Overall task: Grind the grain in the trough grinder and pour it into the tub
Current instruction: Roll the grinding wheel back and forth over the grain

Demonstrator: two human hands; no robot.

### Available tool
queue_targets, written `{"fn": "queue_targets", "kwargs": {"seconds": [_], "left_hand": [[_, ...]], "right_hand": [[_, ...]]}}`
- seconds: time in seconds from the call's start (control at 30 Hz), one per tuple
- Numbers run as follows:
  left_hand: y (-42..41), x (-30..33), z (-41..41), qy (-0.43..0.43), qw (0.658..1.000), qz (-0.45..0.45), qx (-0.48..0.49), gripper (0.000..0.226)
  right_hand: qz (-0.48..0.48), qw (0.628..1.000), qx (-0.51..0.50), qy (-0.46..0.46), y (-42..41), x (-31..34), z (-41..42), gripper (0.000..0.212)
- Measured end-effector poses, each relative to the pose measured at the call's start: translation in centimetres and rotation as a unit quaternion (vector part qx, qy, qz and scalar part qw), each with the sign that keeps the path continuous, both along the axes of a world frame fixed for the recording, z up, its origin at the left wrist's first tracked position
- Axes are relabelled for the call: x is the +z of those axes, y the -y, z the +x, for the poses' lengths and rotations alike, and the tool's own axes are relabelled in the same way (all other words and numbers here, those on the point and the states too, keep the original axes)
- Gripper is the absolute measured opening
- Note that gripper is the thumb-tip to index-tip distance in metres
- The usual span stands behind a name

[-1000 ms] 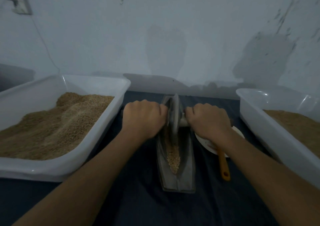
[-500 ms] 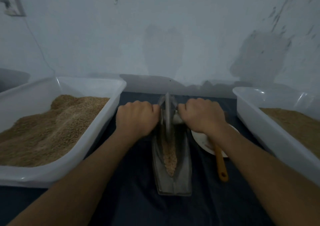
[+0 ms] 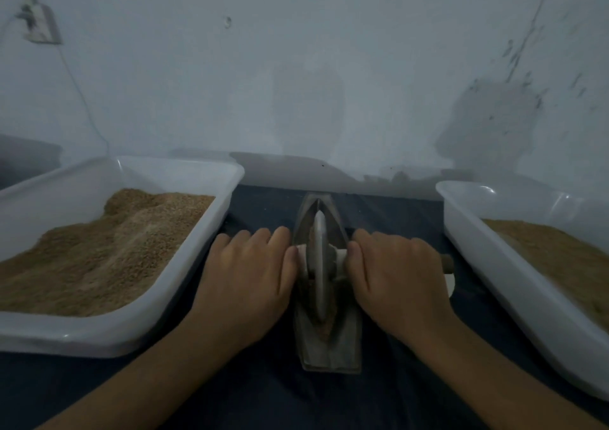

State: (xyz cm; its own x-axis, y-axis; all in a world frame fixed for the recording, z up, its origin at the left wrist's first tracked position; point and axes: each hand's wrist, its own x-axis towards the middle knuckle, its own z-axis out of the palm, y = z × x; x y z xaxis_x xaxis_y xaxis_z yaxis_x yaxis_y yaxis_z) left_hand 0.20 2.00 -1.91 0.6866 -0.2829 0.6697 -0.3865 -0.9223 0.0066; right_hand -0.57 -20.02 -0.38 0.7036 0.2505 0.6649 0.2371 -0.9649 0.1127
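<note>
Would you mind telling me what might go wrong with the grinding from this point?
The thumbs of the left hand and right hand sit close beside the wheel, so a slip may pinch them. The narrow trough rests loose on the dark cloth and may tip or slide under a sideways push, spilling grain. The right forearm passes near the right tub and might knock it.
</note>
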Motion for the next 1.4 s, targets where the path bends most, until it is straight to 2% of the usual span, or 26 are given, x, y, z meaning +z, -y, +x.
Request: {"fn": "queue_targets", "kwargs": {"seconds": [0.13,0.23,0.3,0.4,0.47,0.6,0.7,0.8,0.9,0.97,1.03,1.1,1.2,1.33,1.4], "left_hand": [[0.4,0.6,2.2,-0.009,0.999,0.037,0.034,0.036],[1.2,1.0,6.1,-0.034,0.986,0.151,0.064,0.032],[1.6,1.7,8.7,-0.079,0.982,0.151,0.079,0.027],[2.4,2.8,11.2,-0.138,0.974,0.149,0.096,0.039],[2.7,3.1,10.4,-0.148,0.976,0.122,0.104,0.043],[2.1,2.4,5.3,-0.071,0.985,0.140,0.065,0.026],[1.2,1.7,1.5,-0.023,0.997,0.057,0.038,0.032],[1.0,1.0,-0.1,0.041,0.997,0.063,0.021,0.029],[1.3,1.6,1.4,0.019,0.997,0.067,0.033,0.034],[1.5,1.7,3.6,0.006,0.992,0.116,0.045,0.033],[1.7,1.6,6.2,-0.031,0.985,0.160,0.050,0.024],[1.8,2.1,8.8,-0.099,0.983,0.138,0.077,0.021],[1.9,2.1,10.6,-0.156,0.979,0.093,0.091,0.024],[1.4,1.4,6.8,-0.063,0.984,0.150,0.071,0.023],[1.2,1.4,3.9,-0.048,0.987,0.142,0.050,0.030]], "right_hand": [[-0.006,0.999,-0.015,-0.038,-0.4,0.7,2.3,0.046],[-0.042,0.994,-0.043,-0.087,-0.4,1.8,6.3,0.049],[-0.035,0.984,-0.063,-0.164,0.0,2.3,9.0,0.046],[-0.019,0.967,-0.074,-0.244,0.2,2.7,11.1,0.043],[-0.015,0.971,-0.081,-0.223,0.2,2.5,10.4,0.043],[-0.042,0.994,-0.053,-0.087,0.0,0.8,5.0,0.040],[0.065,0.996,-0.016,-0.059,0.2,-0.2,0.6,0.041],[0.091,0.995,0.035,-0.013,1.0,-1.0,-1.2,0.034],[0.080,0.995,0.027,-0.056,0.9,-0.9,0.0,0.041],[0.059,0.996,-0.004,-0.071,0.5,-0.2,2.1,0.048],[0.019,0.995,-0.034,-0.091,0.3,0.9,5.2,0.044],[-0.007,0.988,-0.058,-0.142,-0.2,2.2,8.2,0.039],[-0.011,0.980,-0.078,-0.183,-1.1,3.5,10.6,0.046],[-0.022,0.991,-0.054,-0.118,-0.6,2.3,7.3,0.041],[-0.029,0.996,-0.033,-0.077,-0.4,1.2,4.1,0.038]]}}
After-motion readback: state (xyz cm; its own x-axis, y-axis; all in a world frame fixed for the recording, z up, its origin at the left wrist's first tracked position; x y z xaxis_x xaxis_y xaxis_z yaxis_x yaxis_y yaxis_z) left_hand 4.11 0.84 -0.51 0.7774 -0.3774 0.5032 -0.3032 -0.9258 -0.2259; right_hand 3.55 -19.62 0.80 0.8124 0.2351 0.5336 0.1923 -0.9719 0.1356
